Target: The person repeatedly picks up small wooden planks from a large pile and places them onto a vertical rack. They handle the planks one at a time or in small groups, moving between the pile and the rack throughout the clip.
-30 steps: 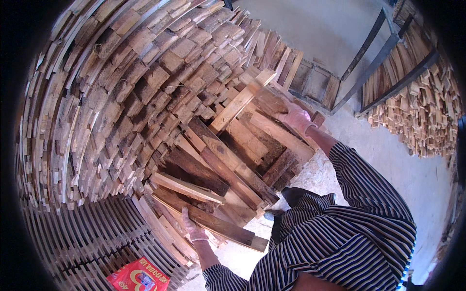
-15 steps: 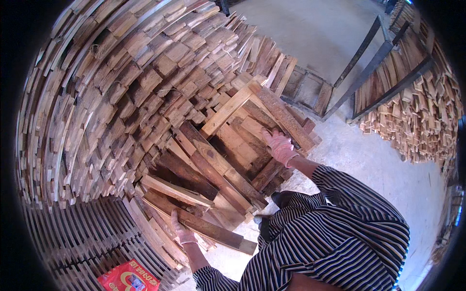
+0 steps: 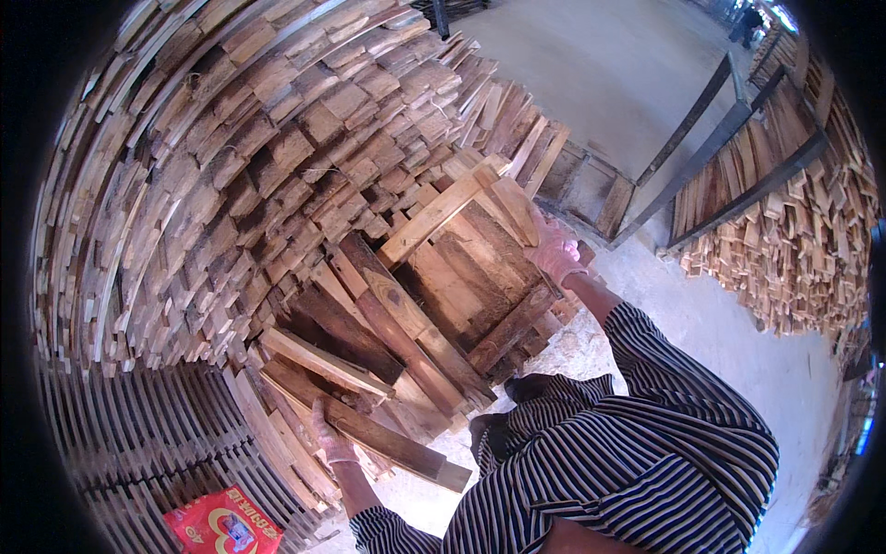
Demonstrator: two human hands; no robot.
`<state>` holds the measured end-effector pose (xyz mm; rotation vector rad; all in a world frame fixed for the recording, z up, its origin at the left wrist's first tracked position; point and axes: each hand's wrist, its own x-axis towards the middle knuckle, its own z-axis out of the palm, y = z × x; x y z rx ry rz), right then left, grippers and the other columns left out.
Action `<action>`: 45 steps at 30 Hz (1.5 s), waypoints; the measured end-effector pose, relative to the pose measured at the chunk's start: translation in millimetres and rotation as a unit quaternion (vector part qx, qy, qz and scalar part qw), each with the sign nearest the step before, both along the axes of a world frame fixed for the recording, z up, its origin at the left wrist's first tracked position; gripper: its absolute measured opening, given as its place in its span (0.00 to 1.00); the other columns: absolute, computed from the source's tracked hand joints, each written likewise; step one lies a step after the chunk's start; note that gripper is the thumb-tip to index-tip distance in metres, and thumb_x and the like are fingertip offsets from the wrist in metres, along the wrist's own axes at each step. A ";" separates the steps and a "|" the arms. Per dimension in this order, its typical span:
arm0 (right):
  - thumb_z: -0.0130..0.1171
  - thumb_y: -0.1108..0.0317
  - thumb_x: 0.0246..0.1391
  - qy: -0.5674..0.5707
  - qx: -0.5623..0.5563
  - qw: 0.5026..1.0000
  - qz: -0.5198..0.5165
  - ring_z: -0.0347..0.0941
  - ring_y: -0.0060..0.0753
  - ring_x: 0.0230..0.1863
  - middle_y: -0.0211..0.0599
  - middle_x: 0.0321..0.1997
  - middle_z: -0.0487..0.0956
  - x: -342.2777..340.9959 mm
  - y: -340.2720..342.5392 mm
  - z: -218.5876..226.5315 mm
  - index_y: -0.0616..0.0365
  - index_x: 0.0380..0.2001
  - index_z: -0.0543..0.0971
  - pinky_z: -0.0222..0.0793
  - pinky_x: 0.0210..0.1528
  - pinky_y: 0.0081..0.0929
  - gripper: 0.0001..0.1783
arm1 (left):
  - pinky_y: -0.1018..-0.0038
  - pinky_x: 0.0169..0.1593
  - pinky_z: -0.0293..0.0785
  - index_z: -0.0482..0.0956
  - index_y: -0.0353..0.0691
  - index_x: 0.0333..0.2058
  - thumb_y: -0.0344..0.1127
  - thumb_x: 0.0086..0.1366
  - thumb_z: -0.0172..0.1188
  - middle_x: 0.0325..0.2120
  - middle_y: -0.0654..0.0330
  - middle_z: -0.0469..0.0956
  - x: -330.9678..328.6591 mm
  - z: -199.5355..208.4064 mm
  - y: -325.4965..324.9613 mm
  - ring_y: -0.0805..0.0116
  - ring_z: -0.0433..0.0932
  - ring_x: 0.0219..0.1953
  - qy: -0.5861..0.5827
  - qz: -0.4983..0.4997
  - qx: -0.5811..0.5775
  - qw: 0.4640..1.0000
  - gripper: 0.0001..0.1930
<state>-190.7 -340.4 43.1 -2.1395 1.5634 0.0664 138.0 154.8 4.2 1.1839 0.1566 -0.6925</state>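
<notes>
My left hand (image 3: pixel 329 438), in a pale pink glove, grips the near edge of a dark-sided wooden plank (image 3: pixel 383 441) at the lower left of a loose heap. A lighter narrow board (image 3: pixel 325 360) lies just beyond that plank. On the heap's right side, my right hand (image 3: pixel 556 251), gloved in pink too, is closed at the near end of a short wooden board (image 3: pixel 515 210); its fingertips are partly hidden. Between my hands, long planks (image 3: pixel 397 300) lean at a slant beside flat, sawdust-covered boards (image 3: pixel 461 268).
A tall stack of wood pieces (image 3: pixel 277 148) rises on the left. Dark slatted racking (image 3: pixel 157 434) carries a red printed package (image 3: pixel 226 522) at lower left. To the right stand a dark metal frame (image 3: pixel 688 171) and another wood pile (image 3: pixel 775 249) on the pale floor (image 3: pixel 729 360).
My right hand has moved up and right, from a short board on top of the heap to its right edge. The left hand keeps its place on the plank; the view has shifted slightly.
</notes>
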 end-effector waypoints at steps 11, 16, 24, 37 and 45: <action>0.71 0.59 0.49 -0.001 -0.027 1.000 -0.001 0.77 0.57 0.53 0.53 0.58 0.72 27.0 52.3 10.1 0.30 0.73 0.53 0.76 0.51 0.50 0.52 | 0.61 0.42 0.84 0.78 0.39 0.47 0.44 0.64 0.66 0.38 0.55 0.82 2.3 -0.6 -2.0 0.57 0.82 0.36 0.043 0.013 -0.033 0.998 0.19; 0.68 0.47 0.49 -0.053 0.040 0.993 0.101 0.77 0.58 0.52 0.57 0.56 0.73 85.7 166.3 -0.4 0.38 0.73 0.48 0.76 0.52 0.47 0.55 | 0.64 0.43 0.83 0.78 0.38 0.48 0.44 0.64 0.66 0.38 0.57 0.82 -0.4 3.1 -4.2 0.60 0.82 0.36 0.039 0.043 0.022 0.998 0.19; 0.65 0.47 0.52 -0.231 0.119 0.960 0.102 0.73 0.59 0.58 0.63 0.58 0.76 88.6 159.5 -5.7 0.51 0.73 0.54 0.71 0.59 0.43 0.51 | 0.63 0.42 0.83 0.78 0.40 0.47 0.48 0.63 0.68 0.36 0.58 0.82 -3.7 9.4 -2.3 0.59 0.82 0.35 0.063 0.015 -0.040 0.997 0.21; 0.51 0.30 0.56 -0.120 -0.055 0.896 0.423 0.60 0.65 0.70 0.63 0.72 0.61 206.6 262.8 52.8 0.52 0.72 0.57 0.55 0.72 0.49 0.50 | 0.59 0.44 0.83 0.78 0.42 0.51 0.64 0.64 0.60 0.39 0.55 0.82 -39.5 53.4 26.1 0.57 0.82 0.39 0.023 0.096 -0.103 0.990 0.31; 0.64 0.52 0.53 -0.159 0.264 0.900 0.310 0.78 0.41 0.55 0.56 0.51 0.79 242.9 291.3 21.9 0.56 0.69 0.62 0.76 0.51 0.37 0.44 | 0.57 0.47 0.82 0.76 0.36 0.51 0.66 0.64 0.59 0.40 0.50 0.81 -15.3 59.2 28.9 0.54 0.82 0.42 0.005 0.105 -0.113 0.988 0.36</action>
